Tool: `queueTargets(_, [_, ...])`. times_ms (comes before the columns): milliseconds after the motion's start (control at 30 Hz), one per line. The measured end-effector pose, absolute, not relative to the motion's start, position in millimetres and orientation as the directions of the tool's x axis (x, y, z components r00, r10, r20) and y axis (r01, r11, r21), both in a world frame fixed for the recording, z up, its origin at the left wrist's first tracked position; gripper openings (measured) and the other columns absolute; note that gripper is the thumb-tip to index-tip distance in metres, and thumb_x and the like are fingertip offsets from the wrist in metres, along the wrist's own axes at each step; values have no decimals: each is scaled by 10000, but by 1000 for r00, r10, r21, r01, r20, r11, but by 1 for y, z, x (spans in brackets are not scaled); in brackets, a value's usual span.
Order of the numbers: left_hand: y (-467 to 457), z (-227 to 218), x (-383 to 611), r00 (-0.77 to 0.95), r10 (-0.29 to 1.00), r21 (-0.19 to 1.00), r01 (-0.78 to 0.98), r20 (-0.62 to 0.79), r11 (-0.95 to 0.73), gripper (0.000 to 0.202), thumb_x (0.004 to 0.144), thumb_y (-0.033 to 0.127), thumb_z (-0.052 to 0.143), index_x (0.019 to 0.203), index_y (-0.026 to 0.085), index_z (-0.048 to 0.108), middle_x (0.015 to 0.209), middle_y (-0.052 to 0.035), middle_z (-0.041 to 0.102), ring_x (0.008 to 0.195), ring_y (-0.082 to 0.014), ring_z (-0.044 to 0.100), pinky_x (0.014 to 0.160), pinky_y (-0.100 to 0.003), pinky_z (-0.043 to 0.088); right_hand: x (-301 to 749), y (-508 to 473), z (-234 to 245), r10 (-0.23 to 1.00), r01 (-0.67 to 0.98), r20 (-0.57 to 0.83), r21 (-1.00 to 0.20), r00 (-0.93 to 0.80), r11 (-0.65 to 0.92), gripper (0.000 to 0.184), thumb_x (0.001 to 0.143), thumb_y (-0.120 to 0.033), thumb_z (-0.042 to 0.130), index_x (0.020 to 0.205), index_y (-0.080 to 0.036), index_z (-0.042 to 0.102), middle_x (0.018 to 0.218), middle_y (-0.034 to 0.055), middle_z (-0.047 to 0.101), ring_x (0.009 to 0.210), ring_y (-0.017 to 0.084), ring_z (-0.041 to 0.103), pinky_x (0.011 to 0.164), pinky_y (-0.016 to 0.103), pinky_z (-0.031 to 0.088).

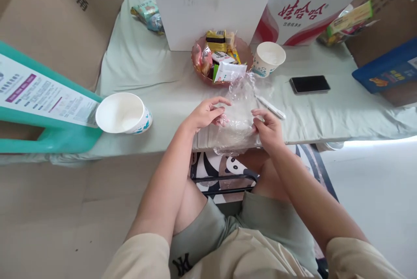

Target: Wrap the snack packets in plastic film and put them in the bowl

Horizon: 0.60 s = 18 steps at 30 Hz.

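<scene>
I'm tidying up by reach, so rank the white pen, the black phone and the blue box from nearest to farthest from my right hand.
1. White pen: just beyond the right hand.
2. Black phone: farther back and to the right.
3. Blue box: at the far right edge.

Crumpled clear plastic bag (239,109), upright at the edge of the table (169,96)

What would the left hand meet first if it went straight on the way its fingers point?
The clear plastic bag, which the left hand is pinching. Beyond it, probably the right hand, which grips the bag's opposite edge, though depth is unclear.
</scene>
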<state>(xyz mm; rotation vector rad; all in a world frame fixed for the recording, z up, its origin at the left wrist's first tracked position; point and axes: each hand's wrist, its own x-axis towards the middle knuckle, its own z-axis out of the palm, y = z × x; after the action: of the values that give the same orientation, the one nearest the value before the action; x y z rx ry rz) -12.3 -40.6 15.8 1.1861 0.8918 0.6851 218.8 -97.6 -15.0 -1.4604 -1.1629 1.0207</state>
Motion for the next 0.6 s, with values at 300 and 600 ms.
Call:
queueTargets(300, [-30,6,-9,354,930,995,44,-97,87,250,805,350,583,713,163,722,749,-49,706,724,-140,635,685,-265,500,216,-92,-19,935,-254,-158,-964,318,-77,344,712,-335,690,1025,-305,550,1403,15,486,960,160,626,724,305,514])
queueTargets(600, [-29,3,-7,223,975,970,-241,24,31,650,639,236,821,1232,306,565,896,28,664,835,-127,649,786,-268,524,213,-79,-1,963,-212,-259,-947,68,-240,784,636,-271,839,1304,-308,431,806,-54,622,707,138,593,697,308,519])
